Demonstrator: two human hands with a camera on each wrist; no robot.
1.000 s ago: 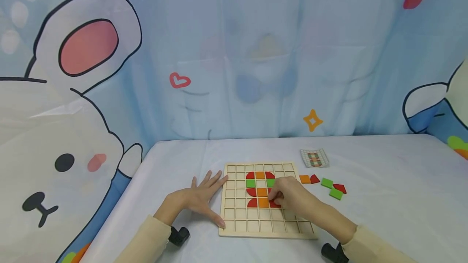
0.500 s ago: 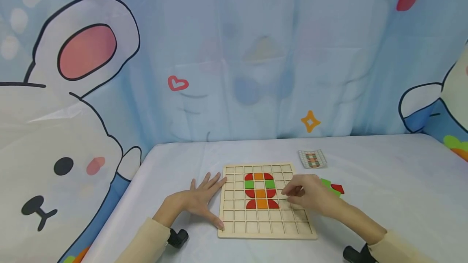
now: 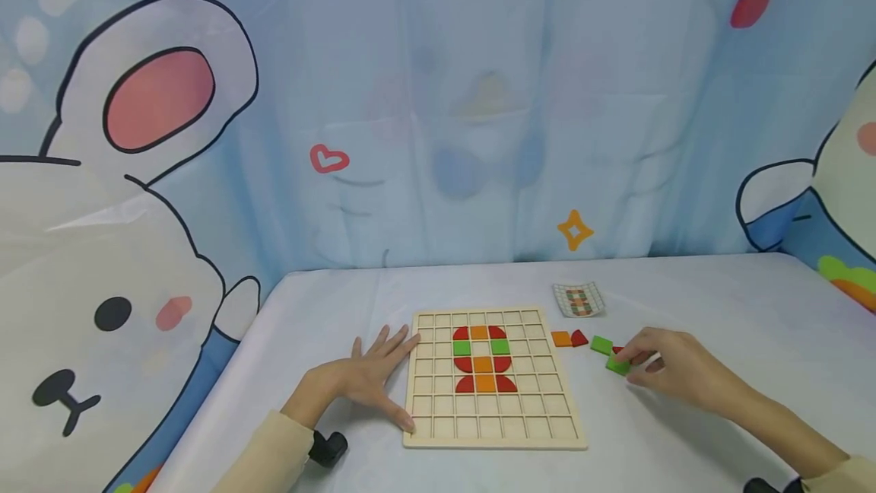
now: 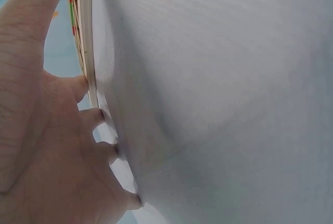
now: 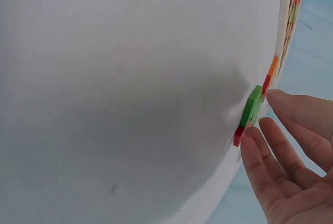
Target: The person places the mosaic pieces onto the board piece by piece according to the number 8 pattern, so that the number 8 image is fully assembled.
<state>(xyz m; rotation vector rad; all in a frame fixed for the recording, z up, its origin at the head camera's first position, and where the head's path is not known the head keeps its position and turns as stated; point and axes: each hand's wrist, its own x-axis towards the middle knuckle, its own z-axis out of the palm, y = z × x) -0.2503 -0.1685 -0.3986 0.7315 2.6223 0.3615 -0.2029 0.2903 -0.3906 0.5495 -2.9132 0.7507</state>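
My left hand (image 3: 366,379) lies spread along the left side of a wooden grid board (image 3: 472,443), thumb and fingertips at its edge. Red, green and orange tiles fill part of the grid, among them an orange tile (image 3: 483,364). To the right of the board, my right hand (image 3: 674,371) reaches over a few loose tiles. Its fingertips are right at a green tile (image 3: 617,366), with a gap between thumb and fingers in the right wrist view. A red tile (image 5: 238,136) is partly covered by that hand in the head view.
Nearer the board lie an orange tile (image 3: 561,338), a red rounded tile (image 3: 579,338) and another green tile (image 3: 601,345). Behind them is a pattern card (image 3: 579,300). A white cloth (image 3: 356,295) covers the table, and a printed curtain (image 3: 411,97) hangs behind it.
The right hand has left the red tile at the board's lower row and moved right to the loose tiles. The left hand stays at the board's edge.
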